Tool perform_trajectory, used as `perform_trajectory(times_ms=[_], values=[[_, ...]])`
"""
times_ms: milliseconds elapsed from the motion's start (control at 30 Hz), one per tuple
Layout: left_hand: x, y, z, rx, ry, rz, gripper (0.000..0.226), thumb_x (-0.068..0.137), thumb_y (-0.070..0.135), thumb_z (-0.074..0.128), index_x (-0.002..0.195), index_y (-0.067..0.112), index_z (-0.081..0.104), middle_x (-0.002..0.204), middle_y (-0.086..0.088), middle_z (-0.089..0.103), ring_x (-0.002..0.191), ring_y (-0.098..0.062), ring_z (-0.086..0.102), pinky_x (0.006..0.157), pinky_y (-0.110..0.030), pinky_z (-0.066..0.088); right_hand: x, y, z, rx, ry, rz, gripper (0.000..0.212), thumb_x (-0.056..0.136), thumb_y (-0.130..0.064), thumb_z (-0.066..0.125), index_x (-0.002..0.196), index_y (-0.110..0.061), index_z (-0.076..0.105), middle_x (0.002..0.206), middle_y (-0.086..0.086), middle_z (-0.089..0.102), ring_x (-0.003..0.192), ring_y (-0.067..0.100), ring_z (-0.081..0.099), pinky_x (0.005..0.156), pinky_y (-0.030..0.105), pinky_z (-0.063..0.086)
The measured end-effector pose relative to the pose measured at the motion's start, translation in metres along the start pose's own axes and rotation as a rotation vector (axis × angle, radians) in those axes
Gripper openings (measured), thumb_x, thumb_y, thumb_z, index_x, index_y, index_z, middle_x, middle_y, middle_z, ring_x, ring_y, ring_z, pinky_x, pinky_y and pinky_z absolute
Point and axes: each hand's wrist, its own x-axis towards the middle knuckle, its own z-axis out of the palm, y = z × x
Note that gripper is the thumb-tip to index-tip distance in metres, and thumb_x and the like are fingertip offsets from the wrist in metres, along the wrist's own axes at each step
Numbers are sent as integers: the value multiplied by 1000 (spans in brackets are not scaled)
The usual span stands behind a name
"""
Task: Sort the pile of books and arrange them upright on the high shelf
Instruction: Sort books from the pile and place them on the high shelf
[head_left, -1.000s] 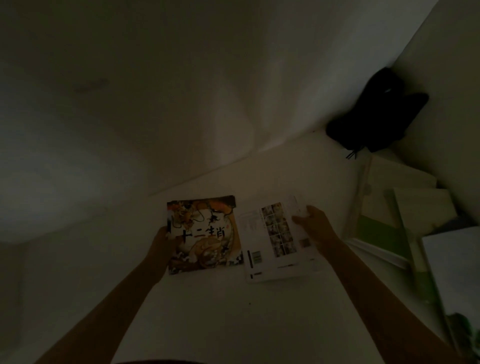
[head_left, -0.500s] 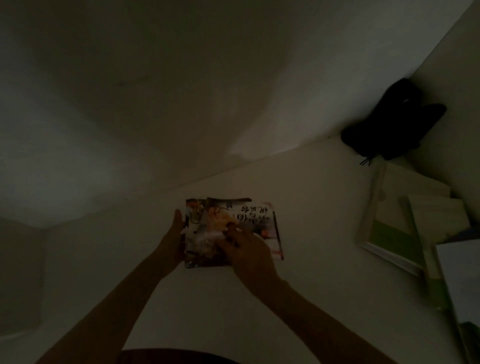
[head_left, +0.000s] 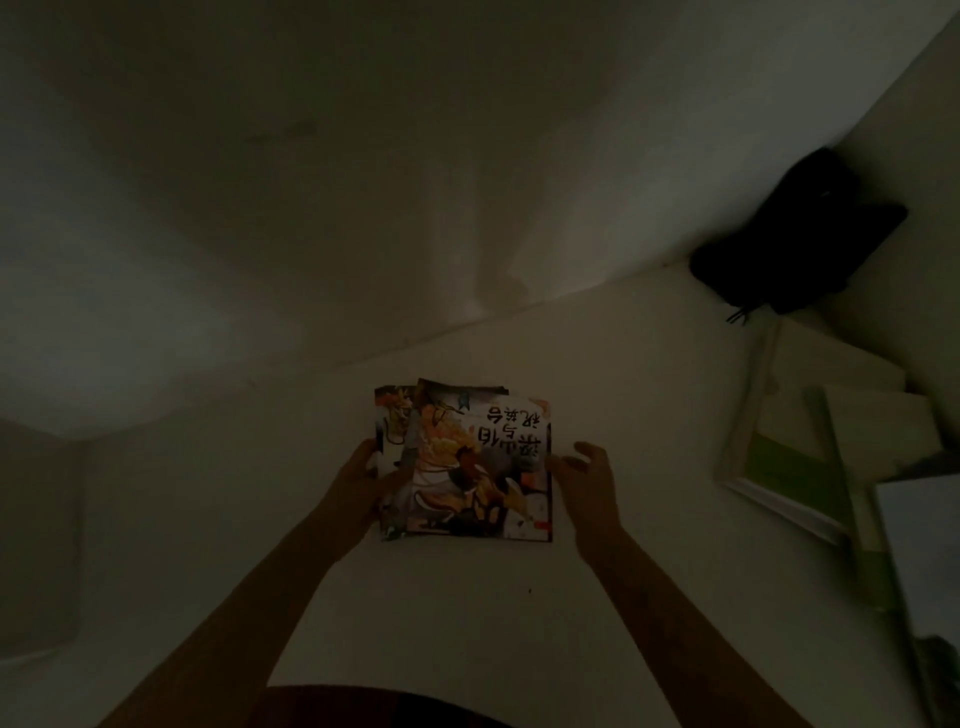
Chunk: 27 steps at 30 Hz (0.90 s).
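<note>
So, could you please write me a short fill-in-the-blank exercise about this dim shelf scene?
1. The colourful picture book lies on top of another ____.
2. The left hand grips the pair at its ____ edge.
3. The right hand beside the book is ____, fingers spread.
4. The black bag sits in the shelf's far ____ corner.

Missing words: book; left; open; right

Both forearms bare, no sleeves in view. Left hand and right hand bare: no gloves; rings or watch not discernible in dim light. Dark reddish garment at bottom edge
</note>
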Motion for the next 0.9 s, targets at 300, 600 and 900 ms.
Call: perform_trajectory(times_ms=[300,600,900], values=[[-12,0,-1,-201,-13,-96,75,89,0,53,149,21,12,156,-10,11,136,-37,31,88,-52,43,-11,-6,12,155,-94,184,17,86,-3,64,100,4,62,89,11,61,66,18,57,50,23,46],[-13,3,-8,-28,113,-43,71,90,9,57,148,15,17,156,-10,14,136,-34,31,85,-46,44,-4,23,-14,1,235,-9,21,87,-2,56,107,-5,63,100,13,65,82,26,60,74,37,54],[-19,5,-9,32,109,-28,69,92,11,54,148,17,15,155,-9,18,131,-35,38,82,-44,46,-6,15,-14,48,76,-65,17,94,-3,46,106,-15,47,101,7,55,89,24,58,65,30,50]])
